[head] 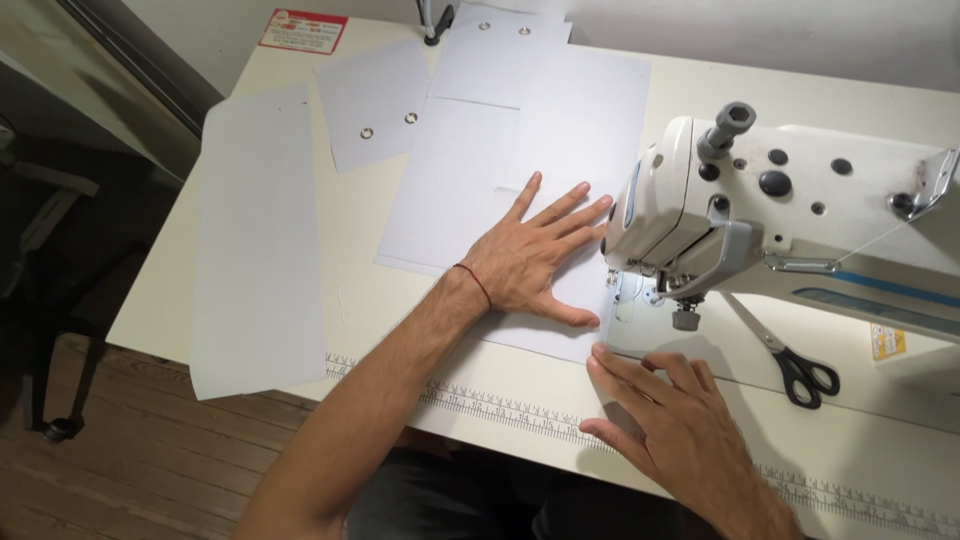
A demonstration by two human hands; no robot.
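Keep your left hand (535, 262) spread flat on the white sheet (560, 140); right hand (670, 415) open, fingertips steadying its edge near the needle (655, 290).

My left hand (530, 262) lies flat on the pale sheet (560, 150), its fingertips just beside the sewing machine (800, 215), whose head walls off everything to the right. My right hand (665, 415) sits at the sheet's near corner, under the machine's overhang; the presser foot (655, 290) stands close above and ahead of it. Black-handled scissors (790, 360) block the bed further right. To the left, only flat fabric panels (255, 240) cover the table (350, 290), so that way lies open.
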